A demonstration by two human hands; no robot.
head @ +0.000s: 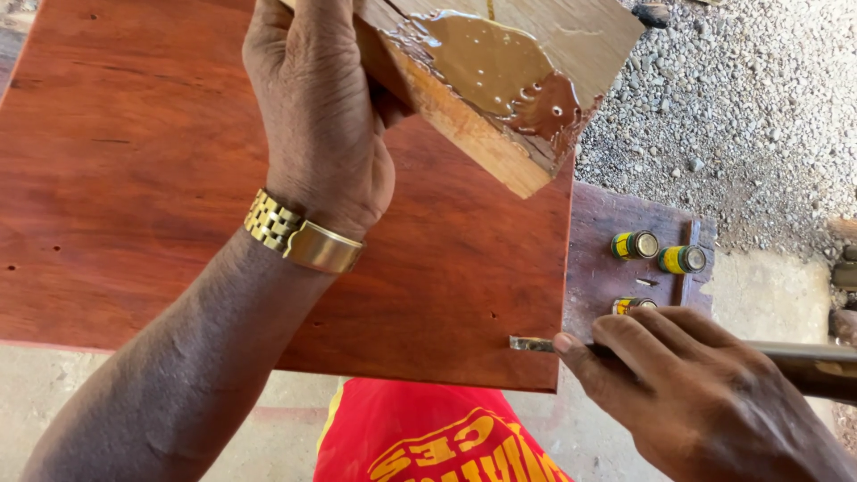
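Left grip (pixel 317 116) wraps tight around a wooden block (pixel 500 98) smeared with glossy glue, tilted above the red-brown board (pixel 161 178). Right grip (pixel 687 384) pinches a flat metal tool (pixel 533 344) whose tip touches the board's near edge, just below three small tins (pixel 636 245). Spreading glue seems the step; next calls for a steady scrape.

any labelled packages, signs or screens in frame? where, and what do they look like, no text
Small can: on the dark board at right, lying on its side; cylinder, yellow and green label, metal end.
Second small can: just right of the first, same look.
Third small can: below them, partly hidden by the right hand.
No signs or screens.
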